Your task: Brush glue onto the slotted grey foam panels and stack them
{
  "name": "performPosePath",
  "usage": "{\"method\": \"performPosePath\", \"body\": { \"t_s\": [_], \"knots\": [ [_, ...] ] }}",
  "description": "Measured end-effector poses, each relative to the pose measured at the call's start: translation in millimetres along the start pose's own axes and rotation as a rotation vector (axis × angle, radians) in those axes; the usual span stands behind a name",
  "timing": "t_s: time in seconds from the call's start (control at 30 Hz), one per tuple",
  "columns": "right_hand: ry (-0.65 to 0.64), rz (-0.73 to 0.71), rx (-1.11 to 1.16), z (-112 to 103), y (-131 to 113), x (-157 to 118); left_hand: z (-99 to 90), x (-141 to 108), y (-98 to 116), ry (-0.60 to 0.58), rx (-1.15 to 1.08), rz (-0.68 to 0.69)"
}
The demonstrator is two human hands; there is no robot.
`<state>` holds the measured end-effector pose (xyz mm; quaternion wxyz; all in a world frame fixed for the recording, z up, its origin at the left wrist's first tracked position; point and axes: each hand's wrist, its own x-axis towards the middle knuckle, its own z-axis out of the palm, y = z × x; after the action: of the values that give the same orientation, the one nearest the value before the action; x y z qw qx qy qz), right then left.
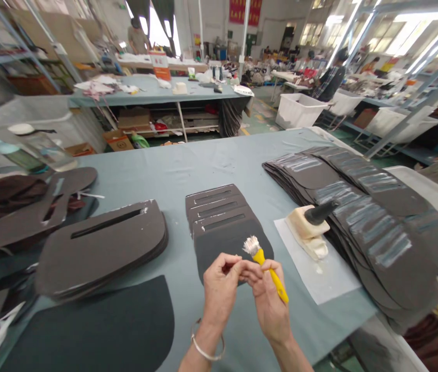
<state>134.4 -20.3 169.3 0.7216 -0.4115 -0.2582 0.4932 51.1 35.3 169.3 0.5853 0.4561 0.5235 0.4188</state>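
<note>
My right hand [271,299] holds a yellow-handled brush [275,276], its bristles coated white and pointing up to the left. Fingertips of my left hand [221,287] are pinched together and meet the fingers of my right hand; whatever is between them is too small to make out. Both hands are over the near end of a fanned row of dark slotted pieces [222,243]. To the right, a cream container [306,230] with a black nozzle stands on a white sheet [321,284].
Dark slotted panels [102,248] are stacked at the left, above a plain dark sheet [98,330]. Overlapping panels with white smears [374,222] cover the table's [156,170] right side. Bottles [20,155] stand at the far left. People work in the background.
</note>
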Motion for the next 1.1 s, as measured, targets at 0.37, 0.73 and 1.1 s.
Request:
{"method": "performPosePath", "body": {
  "t_s": [0.37, 0.73, 1.1],
  "knots": [
    [0.104, -0.013, 0.075, -23.9, -27.8, -51.6, 37.4, -25.5, -27.6, 0.013, -0.121, -0.085],
    [0.254, -0.115, 0.107, -67.2, -46.5, -72.8, 69.6, -61.6, -33.9, -0.273, -0.003, -0.064],
    [0.252, -0.044, 0.031, -84.5, -48.5, -80.7, 69.8, -62.6, -58.3, -0.242, -0.286, -0.323]
  ]
}}
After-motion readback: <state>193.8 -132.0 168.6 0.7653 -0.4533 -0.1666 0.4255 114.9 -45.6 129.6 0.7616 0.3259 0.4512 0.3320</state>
